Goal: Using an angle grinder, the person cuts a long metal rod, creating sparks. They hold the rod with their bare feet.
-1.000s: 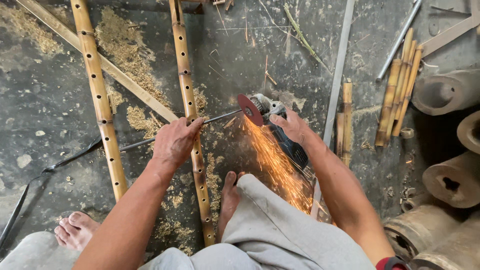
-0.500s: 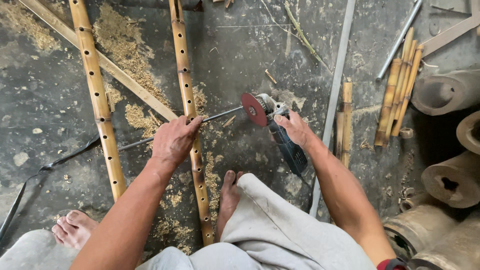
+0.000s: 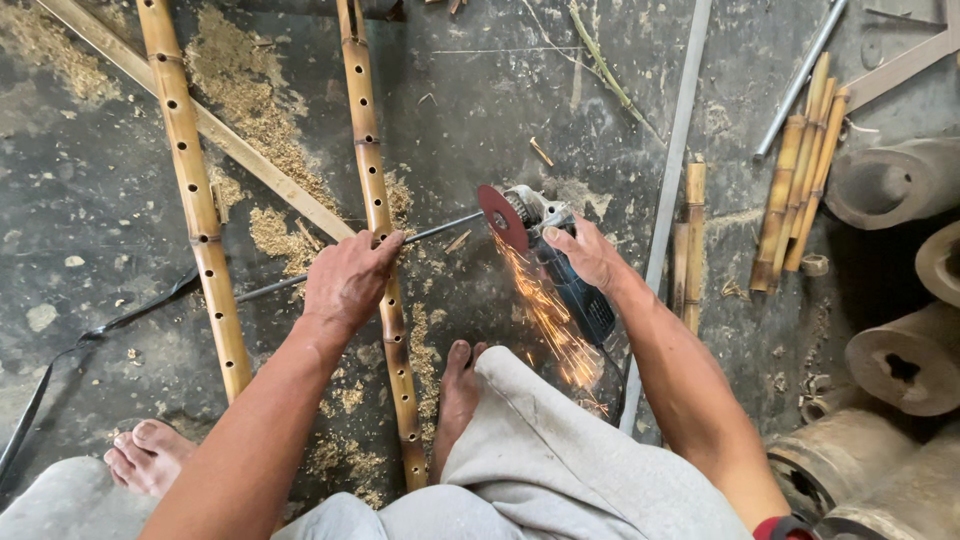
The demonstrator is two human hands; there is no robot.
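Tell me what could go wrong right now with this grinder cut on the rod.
Sparks stream from the red disc toward the bare foot and grey trousers; burns seem likely. The left hand pins the thin metal rod close to the disc, and only the right hand steadies the angle grinder, so a kick could reach fingers.
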